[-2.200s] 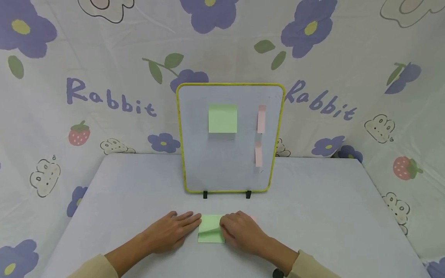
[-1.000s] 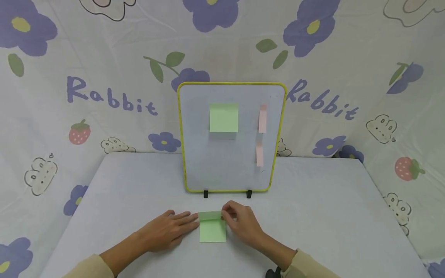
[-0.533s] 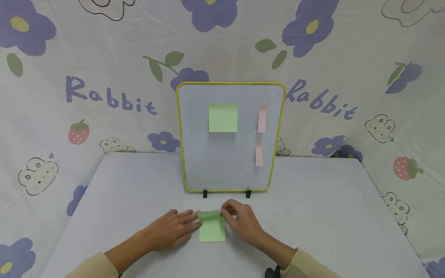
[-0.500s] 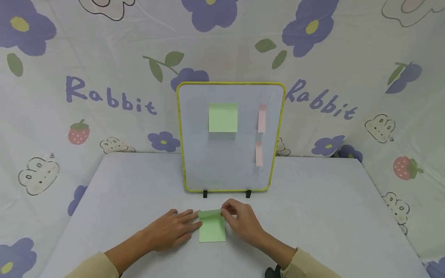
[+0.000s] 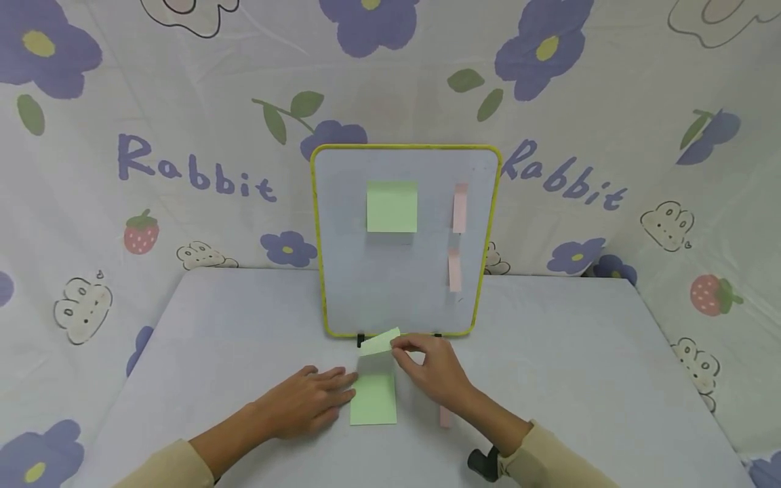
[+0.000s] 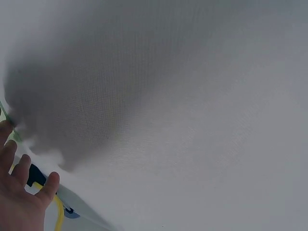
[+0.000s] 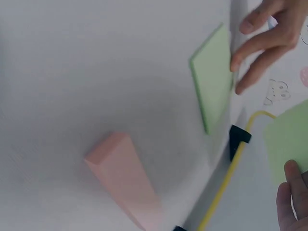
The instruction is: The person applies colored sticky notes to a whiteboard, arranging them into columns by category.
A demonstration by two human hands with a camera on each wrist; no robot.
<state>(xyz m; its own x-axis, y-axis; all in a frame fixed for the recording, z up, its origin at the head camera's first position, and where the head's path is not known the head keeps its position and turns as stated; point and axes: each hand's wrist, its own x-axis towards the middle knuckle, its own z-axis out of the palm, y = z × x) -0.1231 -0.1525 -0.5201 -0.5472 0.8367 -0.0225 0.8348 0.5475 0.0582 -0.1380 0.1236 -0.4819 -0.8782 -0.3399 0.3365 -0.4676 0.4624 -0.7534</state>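
A single green sticky note [image 5: 378, 343] is lifted off the table, and my right hand [image 5: 434, 366] pinches its right edge between thumb and fingers. Below it on the table lies a green sticky note pad [image 5: 373, 400]. My left hand [image 5: 311, 403] rests flat beside the pad, fingers extended, fingertips touching its left edge. In the right wrist view the lifted note [image 7: 288, 139] shows at the far right, apart from the pad [image 7: 214, 79]. The left wrist view catches only part of the left hand [image 6: 24, 192] and a sliver of green.
Behind the hands stands a whiteboard [image 5: 396, 298] with a yellow frame and black feet. It bears a green note [image 5: 392, 207] and two narrow pink notes [image 5: 459, 209]. A thick pink sticky note pad [image 7: 127, 180] lies by the right forearm, partly hidden in the head view.
The top note, earlier curled up along the pad, has come off it. My right hand has raised it up and forward toward the whiteboard. My left hand has barely moved.
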